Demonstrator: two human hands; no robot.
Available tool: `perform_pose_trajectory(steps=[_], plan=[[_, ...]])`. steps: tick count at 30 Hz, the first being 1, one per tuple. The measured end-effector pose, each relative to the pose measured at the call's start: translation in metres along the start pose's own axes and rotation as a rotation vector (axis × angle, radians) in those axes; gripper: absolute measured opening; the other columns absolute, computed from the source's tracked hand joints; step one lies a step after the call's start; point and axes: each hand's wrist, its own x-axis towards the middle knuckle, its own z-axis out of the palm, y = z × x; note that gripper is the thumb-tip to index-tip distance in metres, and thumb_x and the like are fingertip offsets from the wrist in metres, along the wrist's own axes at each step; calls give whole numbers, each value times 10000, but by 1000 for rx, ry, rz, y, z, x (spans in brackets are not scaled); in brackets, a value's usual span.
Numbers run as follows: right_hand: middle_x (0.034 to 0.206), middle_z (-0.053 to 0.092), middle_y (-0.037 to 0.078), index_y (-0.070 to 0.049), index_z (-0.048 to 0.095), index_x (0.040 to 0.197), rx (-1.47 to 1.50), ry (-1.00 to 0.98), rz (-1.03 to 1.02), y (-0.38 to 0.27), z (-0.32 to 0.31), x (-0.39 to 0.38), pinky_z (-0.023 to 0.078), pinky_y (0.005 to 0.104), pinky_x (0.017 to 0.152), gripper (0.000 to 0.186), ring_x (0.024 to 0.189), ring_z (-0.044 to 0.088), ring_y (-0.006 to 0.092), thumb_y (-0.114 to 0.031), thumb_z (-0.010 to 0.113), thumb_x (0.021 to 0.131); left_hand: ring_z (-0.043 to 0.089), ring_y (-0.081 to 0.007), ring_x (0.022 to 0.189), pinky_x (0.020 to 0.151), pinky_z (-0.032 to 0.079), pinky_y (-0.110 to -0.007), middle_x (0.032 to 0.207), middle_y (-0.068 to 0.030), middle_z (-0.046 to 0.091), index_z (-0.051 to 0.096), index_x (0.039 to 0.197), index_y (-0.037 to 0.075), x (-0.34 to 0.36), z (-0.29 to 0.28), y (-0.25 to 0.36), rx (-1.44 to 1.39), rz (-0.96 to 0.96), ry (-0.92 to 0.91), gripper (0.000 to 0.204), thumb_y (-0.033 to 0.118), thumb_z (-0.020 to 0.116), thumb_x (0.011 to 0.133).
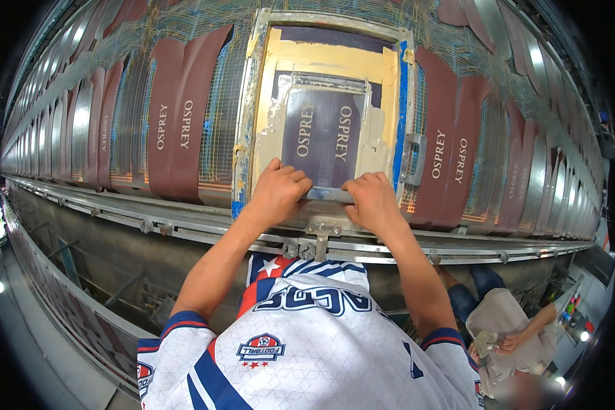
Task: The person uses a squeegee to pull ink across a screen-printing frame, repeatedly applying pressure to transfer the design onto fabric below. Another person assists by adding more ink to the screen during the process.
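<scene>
Bar (328,195) likely stiff, fairly light, slick if wet; best held at both ends, where left hand (280,189) and right hand (374,197) grip, fingers curled.

"Premises, class of?"

"Workshop, print type, by what stands around us: screen-printing, most likely."

"Evidence, itemised?"

"Worktable (215,137), long, criss-crossed with fine lines. Maroon panels (173,126), many, lettered alike, laid out in rows. Framed screen (324,130), one, taped and smeared, matching lettering in its window. Grey bar (329,195), across the screen's near end. Metal rail (205,234), fitted, along the table's near edge."

"Staff?"

"Co-worker (506,321), one, to our right."
</scene>
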Motion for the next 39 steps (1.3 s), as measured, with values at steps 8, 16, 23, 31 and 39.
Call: perform_pose_trajectory(steps=[8, 16, 23, 31, 39], plan=[[818, 717, 142, -68, 707, 875, -112, 131, 32, 90, -56, 134, 532, 481, 780, 234, 857, 694, 357, -185, 839, 722, 664, -312, 738, 752, 466, -436, 744, -79, 674, 677, 746, 116, 149, -27, -91, 122, 65, 118, 216, 264, 833, 724], [817, 725, 167, -53, 730, 905, -45, 61, 111, 115, -76, 183, 552, 466, 784, 251, 856, 710, 370, -206, 840, 740, 660, -317, 721, 765, 475, -421, 735, -72, 686, 711, 807, 99, 195, -38, -119, 159, -12, -5, 279, 295, 878, 699], [815, 688, 201, -46, 696, 870, -34, 116, 32, 90, -46, 129, 519, 487, 767, 235, 855, 664, 418, -136, 832, 701, 658, -316, 705, 720, 453, -444, 700, -69, 665, 649, 714, 123, 140, -13, -89, 85, 50, 98, 251, 263, 856, 683], [862, 618, 82, -79, 613, 884, -6, 89, -1, -2, 14, -7, 445, 432, 872, 361, 915, 610, 305, -100, 845, 609, 625, -236, 730, 766, 423, -395, 791, -30, 645, 645, 782, 128, -10, 20, 7, 35, -4, 125, 156, 96, 747, 669], [817, 681, 90, -88, 672, 904, -55, 107, -31, 32, -22, 39, 457, 419, 831, 308, 855, 639, 304, -164, 861, 674, 679, -265, 758, 780, 436, -419, 753, -60, 665, 666, 758, 127, 49, -1, -28, 78, 12, 93, 196, 200, 832, 685]])
